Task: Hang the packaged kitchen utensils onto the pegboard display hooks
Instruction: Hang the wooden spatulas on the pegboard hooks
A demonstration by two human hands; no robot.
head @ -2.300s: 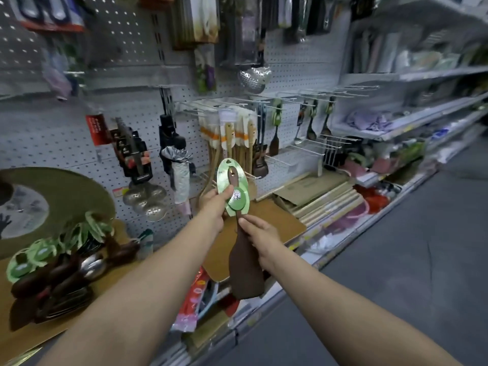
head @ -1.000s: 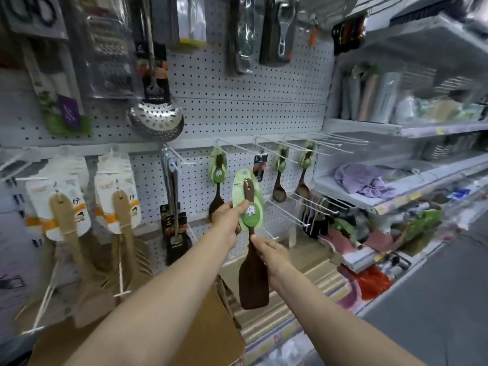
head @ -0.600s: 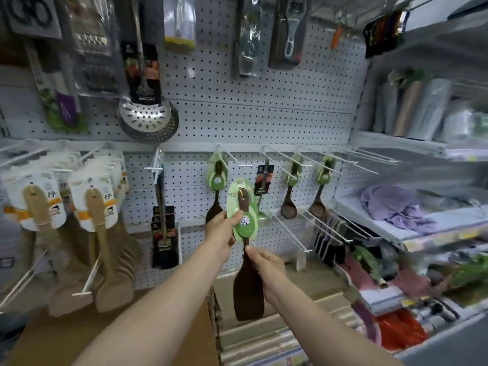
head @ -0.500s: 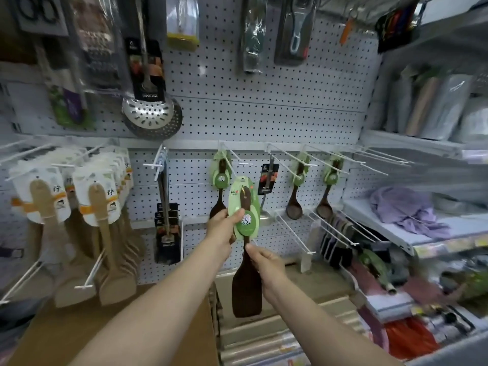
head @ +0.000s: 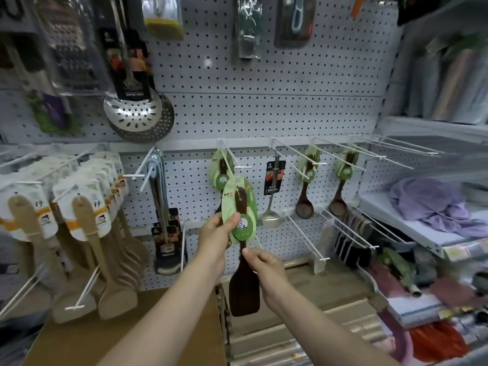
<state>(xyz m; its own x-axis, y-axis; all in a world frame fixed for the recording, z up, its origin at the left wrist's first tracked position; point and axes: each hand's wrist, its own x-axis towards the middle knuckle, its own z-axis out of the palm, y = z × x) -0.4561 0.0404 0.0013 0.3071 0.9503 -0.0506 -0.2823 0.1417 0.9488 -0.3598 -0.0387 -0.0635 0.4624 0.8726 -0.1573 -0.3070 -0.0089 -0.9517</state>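
I hold a dark brown wooden spatula (head: 244,289) upright in front of the white pegboard (head: 264,109). Its green oval card (head: 239,207) covers the handle. My left hand (head: 215,236) pinches the card's left edge with thumb on the front. My right hand (head: 260,264) pinches the handle just below the card. The card's top sits just under a white hook (head: 235,158) that carries one matching green-carded utensil (head: 221,170). Two brown spoons with green cards (head: 306,186) (head: 342,183) hang on hooks to the right.
Pale wooden spatulas (head: 87,233) crowd hooks at left. A steel skimmer (head: 137,112) hangs above, a ladle (head: 272,196) right of my hands. Long bare hooks (head: 396,149) jut out at right over a shelf with purple cloth (head: 433,204). A cardboard box (head: 132,331) lies below.
I turned from the box of utensils at left to face the pegboard and carried the spatula up close under the hook with the matching green card. Both grips stay the same.
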